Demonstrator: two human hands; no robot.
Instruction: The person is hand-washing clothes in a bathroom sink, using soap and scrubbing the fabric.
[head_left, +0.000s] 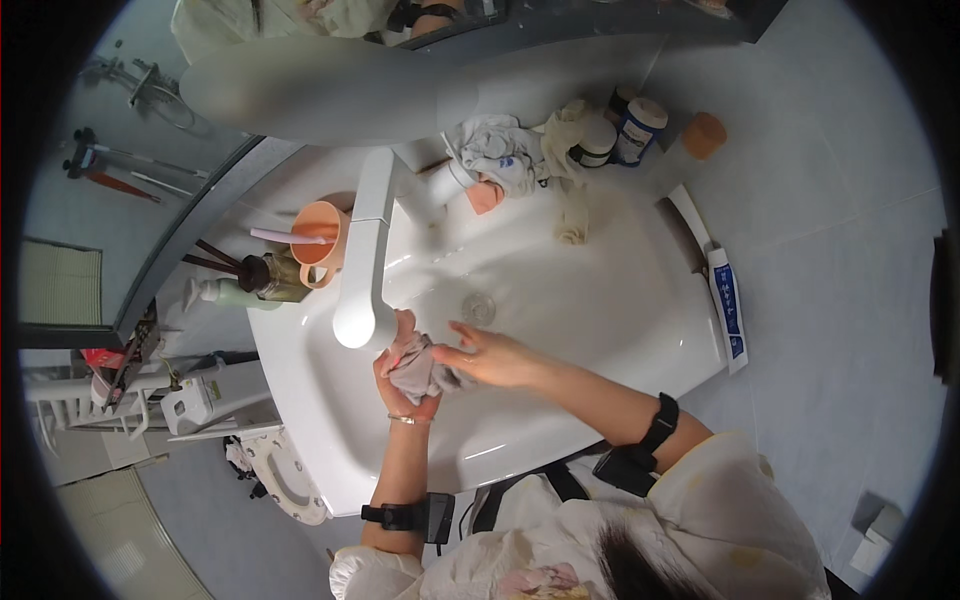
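My left hand (409, 390) holds a bunched greyish cloth (417, 367) under the spout of the white faucet (366, 285), above the white washbasin (570, 315). Part of that hand is hidden behind the cloth and the faucet. Just to the right, my right hand (487, 356) has its fingers apart, with the fingertips close to the cloth's edge; whether they touch it I cannot tell. The round metal drain (478, 308) lies beyond my right hand. Whether water is running I cannot make out.
An orange cup (341, 240) with a toothbrush, a reed diffuser bottle (285, 276) and a pump bottle (240, 292) stand left. Crumpled cloth (504, 150), a rubber glove (571, 142) and jars (598, 142) line the back. A comb (681, 232) and toothpaste tube (726, 307) lie on the right rim.
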